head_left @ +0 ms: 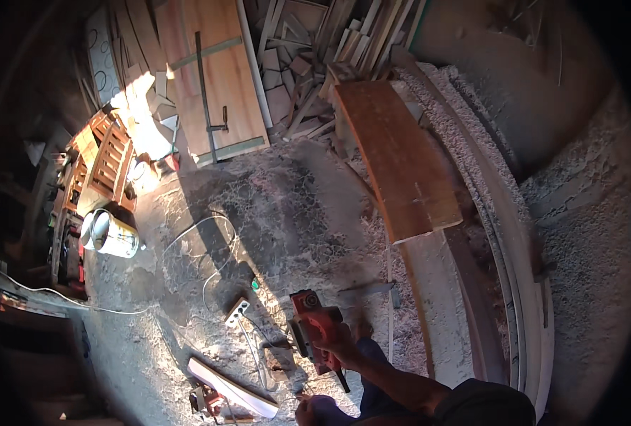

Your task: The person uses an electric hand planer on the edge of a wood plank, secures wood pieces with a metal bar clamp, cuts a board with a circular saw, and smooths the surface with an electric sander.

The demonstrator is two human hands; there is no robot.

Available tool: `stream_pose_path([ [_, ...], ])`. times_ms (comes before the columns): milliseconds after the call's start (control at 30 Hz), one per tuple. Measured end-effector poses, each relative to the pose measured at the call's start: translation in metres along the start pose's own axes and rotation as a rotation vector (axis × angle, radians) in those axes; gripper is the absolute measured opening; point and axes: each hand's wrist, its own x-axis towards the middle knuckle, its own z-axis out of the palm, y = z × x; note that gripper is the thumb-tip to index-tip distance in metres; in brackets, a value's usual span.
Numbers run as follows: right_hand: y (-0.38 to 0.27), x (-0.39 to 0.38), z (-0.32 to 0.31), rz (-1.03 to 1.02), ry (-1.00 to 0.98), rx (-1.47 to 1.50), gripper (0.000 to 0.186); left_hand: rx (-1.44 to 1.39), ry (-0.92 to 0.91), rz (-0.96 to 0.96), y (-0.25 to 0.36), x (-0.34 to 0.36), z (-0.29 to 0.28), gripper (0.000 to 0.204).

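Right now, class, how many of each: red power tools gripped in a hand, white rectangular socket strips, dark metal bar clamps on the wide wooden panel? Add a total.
Red power tool gripped in the right hand: 1
White rectangular socket strip: 1
Dark metal bar clamp on the wide wooden panel: 1
Total: 3

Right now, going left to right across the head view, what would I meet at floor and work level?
White bucket → power strip → red power tool in the right hand → reddish-brown board.
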Motion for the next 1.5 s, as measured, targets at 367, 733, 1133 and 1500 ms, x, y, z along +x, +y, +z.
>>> stream_pose_path([
  [367, -0.215, -0.08, -0.128, -0.163, 0.382, -0.433, 0.043, -0.442, 0.074, 0.358, 0.437, 0.063, 0.096, 0.041],
  [733, -0.222, -0.111, -0.197, -0.147, 0.8, 0.07, 0.047, -0.188, -0.109, 0.889, 0.544, 0.159, 0.291, 0.06],
  [1133, -0.209, -0.118, -0.221, -0.221, 0.923, 0.32, 0.05, -0.967, -0.264, 0.058, 0.598, 0.105, 0.28, 0.046],
  [1500, -0.193, -0.165, -0.243, -0.315, 0.853, 0.372, 0.052, -1.228, -0.569, 0.177, 0.641, 0.055, 0.279, 0.06],
])
